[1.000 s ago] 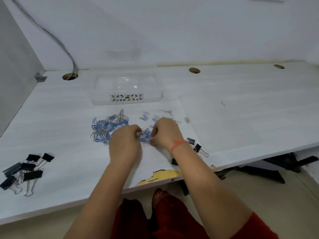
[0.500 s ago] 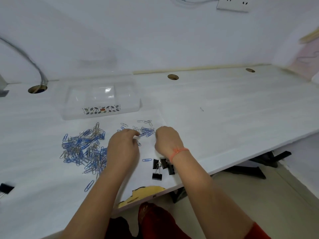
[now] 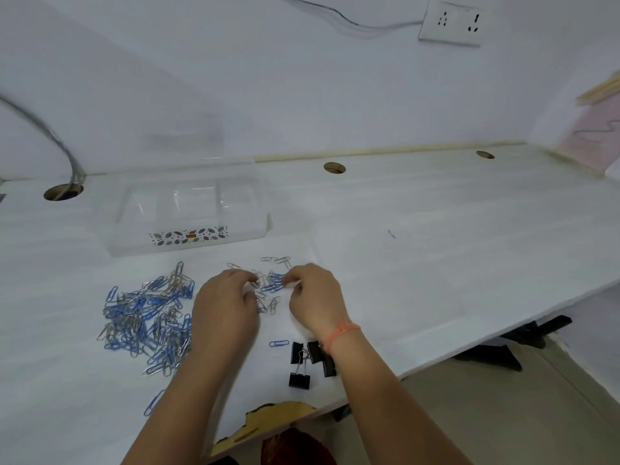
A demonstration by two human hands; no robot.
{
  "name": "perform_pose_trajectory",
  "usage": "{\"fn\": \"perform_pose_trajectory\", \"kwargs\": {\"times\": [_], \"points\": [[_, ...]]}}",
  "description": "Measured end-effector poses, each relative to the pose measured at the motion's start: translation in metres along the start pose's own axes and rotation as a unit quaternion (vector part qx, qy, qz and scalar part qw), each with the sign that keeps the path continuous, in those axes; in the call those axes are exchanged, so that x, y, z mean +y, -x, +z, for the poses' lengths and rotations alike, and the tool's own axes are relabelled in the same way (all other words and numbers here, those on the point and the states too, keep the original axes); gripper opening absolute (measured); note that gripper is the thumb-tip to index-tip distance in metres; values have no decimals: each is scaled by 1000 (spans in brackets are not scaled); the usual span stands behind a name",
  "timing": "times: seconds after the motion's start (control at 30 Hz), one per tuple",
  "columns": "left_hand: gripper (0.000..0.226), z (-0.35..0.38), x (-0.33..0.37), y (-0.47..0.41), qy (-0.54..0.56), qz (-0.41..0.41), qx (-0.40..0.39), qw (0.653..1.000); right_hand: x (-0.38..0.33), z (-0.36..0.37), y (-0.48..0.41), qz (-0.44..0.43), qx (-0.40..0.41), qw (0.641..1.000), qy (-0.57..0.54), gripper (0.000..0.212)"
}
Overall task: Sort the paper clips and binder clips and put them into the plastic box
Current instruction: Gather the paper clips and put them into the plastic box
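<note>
Left hand and right hand, frame centre: fingers curled over scattered paper clips; grip cannot be told. Large paper-clip pile left; binder clips lower centre. Plastic box, upper left: apparently unfilled; sorting judged partial.

Plastic box: one. Binder clips: about four, black, clustered, partly hidden by a wrist. Paper clips: too many to count, blue and silver; one large heap, one small scatter, two blue strays. Tabletop holes: three. Wall socket: one.
</note>
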State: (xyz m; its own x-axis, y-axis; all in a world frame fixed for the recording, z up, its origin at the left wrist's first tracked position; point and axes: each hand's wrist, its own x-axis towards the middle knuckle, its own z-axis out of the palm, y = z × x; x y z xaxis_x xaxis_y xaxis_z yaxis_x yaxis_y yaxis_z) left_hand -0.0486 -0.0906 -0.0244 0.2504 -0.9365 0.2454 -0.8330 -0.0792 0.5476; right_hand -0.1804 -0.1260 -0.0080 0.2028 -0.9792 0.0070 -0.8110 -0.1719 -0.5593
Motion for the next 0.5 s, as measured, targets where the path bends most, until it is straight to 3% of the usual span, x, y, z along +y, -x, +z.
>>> {"fn": "perform_pose_trajectory", "kwargs": {"times": [0.13, 0.27, 0.4, 0.5], "points": [[30, -14, -15, 2, -5, -35, -1, 999, -7, 13, -11, 18, -15, 998, 56, 39], [29, -19, -21, 4, 0, -52, 6, 999, -27, 24, -12, -31, -64, 997, -11, 37], [28, -26, -28, 5, 28, -61, 23, 997, -15, 19, -32, 38, 47, 998, 2, 38], [27, -29, -33, 6, 34, -61, 35, 997, -16, 26, -41, 55, 33, 996, 68, 37]]}}
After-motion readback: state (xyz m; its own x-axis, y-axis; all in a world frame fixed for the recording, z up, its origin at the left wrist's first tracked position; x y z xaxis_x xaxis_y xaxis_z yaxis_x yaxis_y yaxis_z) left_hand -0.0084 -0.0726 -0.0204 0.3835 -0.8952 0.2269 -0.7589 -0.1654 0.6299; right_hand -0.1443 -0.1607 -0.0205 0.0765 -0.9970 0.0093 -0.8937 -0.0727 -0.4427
